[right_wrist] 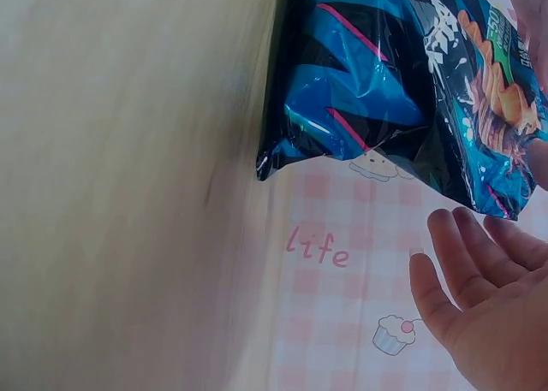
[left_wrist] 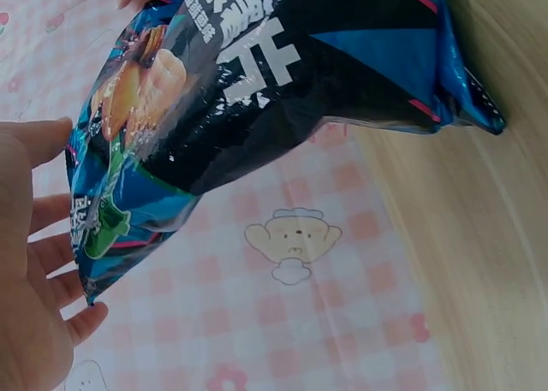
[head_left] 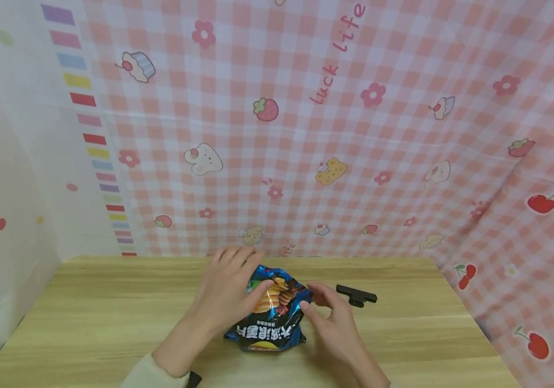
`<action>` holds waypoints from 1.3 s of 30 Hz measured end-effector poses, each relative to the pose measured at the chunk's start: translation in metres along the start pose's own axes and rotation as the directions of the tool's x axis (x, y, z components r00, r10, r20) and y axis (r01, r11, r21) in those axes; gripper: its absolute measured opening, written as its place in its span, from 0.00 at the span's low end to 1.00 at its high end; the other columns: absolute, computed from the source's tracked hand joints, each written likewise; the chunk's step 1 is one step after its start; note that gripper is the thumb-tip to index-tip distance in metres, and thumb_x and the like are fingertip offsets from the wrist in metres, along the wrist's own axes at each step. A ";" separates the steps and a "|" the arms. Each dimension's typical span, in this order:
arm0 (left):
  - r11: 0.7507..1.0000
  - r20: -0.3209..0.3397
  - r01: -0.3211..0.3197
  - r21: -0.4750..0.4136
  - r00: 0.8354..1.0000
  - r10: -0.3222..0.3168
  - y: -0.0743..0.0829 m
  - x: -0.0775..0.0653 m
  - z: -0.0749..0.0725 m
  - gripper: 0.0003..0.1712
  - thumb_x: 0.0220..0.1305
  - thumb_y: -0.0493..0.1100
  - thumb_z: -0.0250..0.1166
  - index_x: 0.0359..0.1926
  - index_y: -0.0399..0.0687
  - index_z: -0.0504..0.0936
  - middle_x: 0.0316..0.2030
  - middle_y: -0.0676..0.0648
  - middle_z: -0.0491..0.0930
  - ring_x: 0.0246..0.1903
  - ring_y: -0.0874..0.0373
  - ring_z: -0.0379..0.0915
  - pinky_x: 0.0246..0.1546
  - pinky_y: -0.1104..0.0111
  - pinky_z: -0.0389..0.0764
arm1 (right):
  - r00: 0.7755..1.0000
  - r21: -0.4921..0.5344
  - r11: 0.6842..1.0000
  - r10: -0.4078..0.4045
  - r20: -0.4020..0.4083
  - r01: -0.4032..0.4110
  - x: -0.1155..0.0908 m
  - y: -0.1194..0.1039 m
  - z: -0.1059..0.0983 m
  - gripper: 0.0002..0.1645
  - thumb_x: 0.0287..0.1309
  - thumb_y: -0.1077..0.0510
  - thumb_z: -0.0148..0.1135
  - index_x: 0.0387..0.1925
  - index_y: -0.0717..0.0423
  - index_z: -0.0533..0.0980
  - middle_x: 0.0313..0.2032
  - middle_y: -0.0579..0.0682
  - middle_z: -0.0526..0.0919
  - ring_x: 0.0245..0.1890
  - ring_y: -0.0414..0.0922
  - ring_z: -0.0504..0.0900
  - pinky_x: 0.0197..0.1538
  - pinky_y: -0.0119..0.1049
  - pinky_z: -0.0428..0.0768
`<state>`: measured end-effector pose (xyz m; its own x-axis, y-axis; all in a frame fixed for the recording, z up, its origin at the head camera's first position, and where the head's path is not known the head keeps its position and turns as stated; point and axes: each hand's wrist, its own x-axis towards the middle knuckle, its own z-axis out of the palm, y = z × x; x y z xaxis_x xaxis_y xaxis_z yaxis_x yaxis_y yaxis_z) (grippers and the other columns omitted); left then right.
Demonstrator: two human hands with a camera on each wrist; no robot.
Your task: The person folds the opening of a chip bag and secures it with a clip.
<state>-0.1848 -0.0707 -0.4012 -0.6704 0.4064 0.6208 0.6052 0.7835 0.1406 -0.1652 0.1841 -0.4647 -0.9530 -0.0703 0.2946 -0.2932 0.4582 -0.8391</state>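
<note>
A blue and black bag of potato chips point(head_left: 269, 318) rests on the table between the two hands, its lettering upside down in the head view. My left hand point(head_left: 230, 285) holds the bag's upper left side, thumb over the printed front and fingers around the far edge. At the upper right corner, my right hand point(head_left: 332, 323) pinches the bag between thumb and fingers. In the left wrist view, the left hand point(left_wrist: 34, 254) has its thumb at the bag's edge. The right wrist view shows the right hand point(right_wrist: 492, 280) with fingers behind the bag's corner.
A black clip point(head_left: 356, 296) lies on the wooden table point(head_left: 112, 312), right of my right hand. A pink checked cloth point(head_left: 286, 140) with cartoon prints hangs behind the table and along its right side. White dotted cloth point(head_left: 10, 161) hangs at the left.
</note>
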 end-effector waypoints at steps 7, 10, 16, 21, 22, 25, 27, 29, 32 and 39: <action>0.999 -0.017 -0.050 -0.009 0.999 0.050 0.003 0.006 0.005 0.23 0.68 0.56 0.71 0.55 0.45 0.86 0.52 0.45 0.85 0.56 0.46 0.78 0.63 0.48 0.74 | 0.999 0.015 0.999 0.037 -0.008 -0.037 0.002 -0.002 0.002 0.20 0.66 0.58 0.72 0.57 0.54 0.83 0.47 0.43 0.88 0.47 0.42 0.85 0.57 0.53 0.81; 0.998 -0.013 -0.063 -0.012 0.998 0.063 0.004 0.007 0.006 0.20 0.67 0.53 0.72 0.52 0.44 0.87 0.51 0.44 0.86 0.55 0.47 0.79 0.62 0.49 0.75 | 0.999 0.009 0.999 0.031 -0.011 -0.031 0.002 -0.002 0.003 0.18 0.66 0.60 0.72 0.56 0.53 0.83 0.46 0.43 0.88 0.46 0.42 0.85 0.56 0.53 0.81; 0.997 0.016 -0.064 -0.032 0.998 0.064 0.007 0.010 0.007 0.16 0.68 0.50 0.72 0.50 0.44 0.88 0.49 0.45 0.86 0.53 0.48 0.79 0.59 0.51 0.76 | 1.000 0.018 1.000 0.021 -0.016 -0.021 0.002 -0.002 0.002 0.14 0.67 0.62 0.70 0.53 0.52 0.84 0.44 0.44 0.88 0.45 0.41 0.86 0.56 0.52 0.81; 0.996 0.014 -0.076 -0.037 0.997 0.077 0.009 0.012 0.009 0.15 0.68 0.47 0.72 0.50 0.43 0.88 0.48 0.45 0.86 0.51 0.49 0.79 0.56 0.52 0.77 | 1.000 0.048 0.999 0.002 -0.023 -0.001 0.002 -0.003 0.003 0.09 0.69 0.63 0.68 0.49 0.53 0.85 0.43 0.44 0.88 0.44 0.42 0.86 0.53 0.42 0.83; 0.996 0.012 -0.079 -0.037 0.997 0.079 0.009 0.012 0.009 0.15 0.68 0.47 0.71 0.50 0.43 0.88 0.48 0.46 0.86 0.51 0.49 0.79 0.56 0.53 0.77 | 1.000 0.052 0.999 -0.006 -0.024 0.007 0.002 -0.003 0.003 0.09 0.69 0.64 0.68 0.48 0.53 0.85 0.43 0.43 0.88 0.44 0.42 0.86 0.53 0.40 0.83; 0.995 0.002 -0.086 -0.044 0.996 0.086 0.009 0.013 0.011 0.13 0.68 0.46 0.72 0.49 0.43 0.89 0.46 0.46 0.86 0.49 0.49 0.80 0.55 0.53 0.77 | 0.999 0.051 0.998 -0.029 -0.033 0.031 0.002 0.000 0.005 0.08 0.69 0.65 0.67 0.46 0.53 0.85 0.40 0.42 0.89 0.43 0.43 0.87 0.51 0.38 0.83; 0.995 -0.001 -0.089 -0.050 0.996 0.090 0.009 0.013 0.011 0.12 0.68 0.45 0.71 0.47 0.43 0.89 0.44 0.47 0.87 0.48 0.49 0.80 0.54 0.54 0.78 | 0.999 0.048 0.998 -0.031 -0.035 0.033 0.002 0.000 0.005 0.07 0.69 0.65 0.67 0.45 0.53 0.85 0.39 0.42 0.89 0.43 0.43 0.87 0.51 0.38 0.84; 0.994 -0.008 -0.093 -0.062 0.996 0.093 0.010 0.014 0.012 0.10 0.69 0.43 0.71 0.46 0.43 0.89 0.42 0.48 0.87 0.47 0.50 0.80 0.53 0.55 0.78 | 0.999 0.044 0.999 -0.027 -0.039 0.029 0.003 0.000 0.006 0.07 0.69 0.65 0.67 0.45 0.54 0.85 0.39 0.42 0.89 0.43 0.43 0.87 0.52 0.38 0.84; 0.991 -0.027 -0.104 -0.084 0.994 0.102 0.010 0.015 0.013 0.07 0.70 0.41 0.70 0.43 0.42 0.89 0.39 0.48 0.86 0.45 0.51 0.80 0.51 0.56 0.79 | 0.999 0.039 0.999 -0.009 -0.039 0.011 0.003 0.001 0.005 0.06 0.70 0.65 0.66 0.45 0.54 0.85 0.39 0.43 0.89 0.44 0.43 0.87 0.53 0.39 0.84; 0.987 -0.050 -0.098 -0.126 0.994 0.092 0.009 0.016 0.013 0.03 0.67 0.36 0.72 0.40 0.43 0.88 0.37 0.49 0.86 0.42 0.52 0.80 0.48 0.58 0.79 | 0.999 0.036 0.999 0.038 -0.033 -0.037 0.003 0.002 0.004 0.05 0.70 0.63 0.66 0.43 0.53 0.85 0.38 0.42 0.88 0.46 0.43 0.86 0.55 0.41 0.83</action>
<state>-0.1952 -0.0508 -0.3999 -0.5894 0.4525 0.6692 0.7170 0.6747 0.1752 -0.1686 0.1813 -0.4668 -0.9605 -0.0239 0.2773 -0.2605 0.4280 -0.8654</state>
